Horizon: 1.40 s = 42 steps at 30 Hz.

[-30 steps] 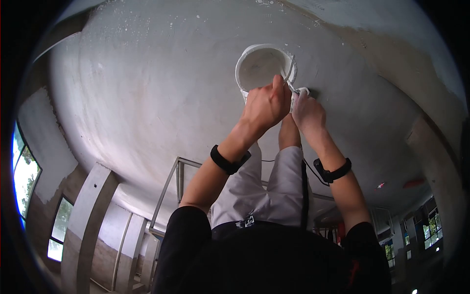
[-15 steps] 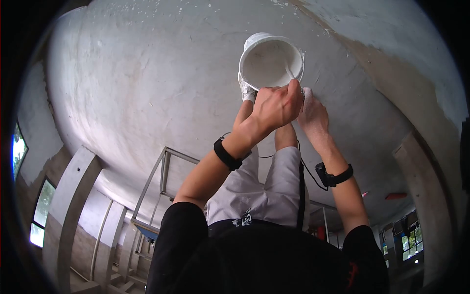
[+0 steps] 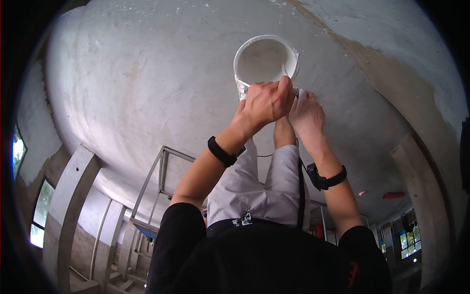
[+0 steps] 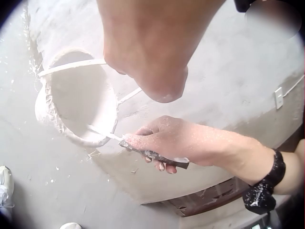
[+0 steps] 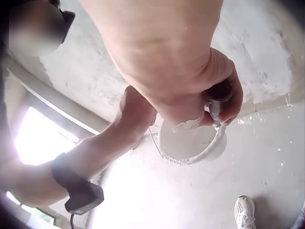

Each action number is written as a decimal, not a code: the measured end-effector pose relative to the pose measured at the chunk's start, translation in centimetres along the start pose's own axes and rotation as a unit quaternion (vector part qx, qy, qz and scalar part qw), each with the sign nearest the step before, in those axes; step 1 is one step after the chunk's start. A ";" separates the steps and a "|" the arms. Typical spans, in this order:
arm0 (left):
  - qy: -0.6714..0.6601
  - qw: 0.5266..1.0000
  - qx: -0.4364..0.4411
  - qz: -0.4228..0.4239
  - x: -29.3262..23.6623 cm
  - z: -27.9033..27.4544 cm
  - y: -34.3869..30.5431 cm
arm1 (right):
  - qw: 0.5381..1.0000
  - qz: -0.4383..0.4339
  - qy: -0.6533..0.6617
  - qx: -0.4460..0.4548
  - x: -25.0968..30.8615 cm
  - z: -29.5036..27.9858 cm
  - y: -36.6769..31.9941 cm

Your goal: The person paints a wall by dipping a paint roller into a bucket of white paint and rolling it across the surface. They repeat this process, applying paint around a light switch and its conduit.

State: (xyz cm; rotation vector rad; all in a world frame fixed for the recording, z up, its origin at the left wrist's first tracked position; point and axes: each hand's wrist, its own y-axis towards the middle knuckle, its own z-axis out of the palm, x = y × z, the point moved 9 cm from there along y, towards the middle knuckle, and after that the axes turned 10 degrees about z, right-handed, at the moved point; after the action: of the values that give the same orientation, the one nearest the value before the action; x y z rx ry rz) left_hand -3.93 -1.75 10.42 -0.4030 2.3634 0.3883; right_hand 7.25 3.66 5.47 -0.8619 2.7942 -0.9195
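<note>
Right hand point(image 4: 167, 138), scraper point(image 4: 151, 155) at bucket point(image 4: 78, 100) rim

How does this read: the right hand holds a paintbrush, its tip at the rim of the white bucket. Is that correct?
Not quite. The right hand holds a putty knife, not a paintbrush: it has a dark handle and a thin flat blade. The rest stands, as the blade's tip is at the rim of the white bucket. The left wrist view shows this most plainly.

Head looks down; close wrist views share the bucket point(image 4: 76, 95)
</note>
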 end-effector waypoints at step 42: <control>-0.061 0.987 0.082 -0.122 0.6 3.7 -3.4 | 0.968 -0.212 -0.008 0.132 -1.5 6.6 -3.0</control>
State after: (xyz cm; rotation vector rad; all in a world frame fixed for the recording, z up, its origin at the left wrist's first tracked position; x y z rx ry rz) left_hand -0.87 -3.58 6.84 -0.5673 2.1751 0.0999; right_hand 11.55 -1.05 1.62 -1.4375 2.4295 -1.2939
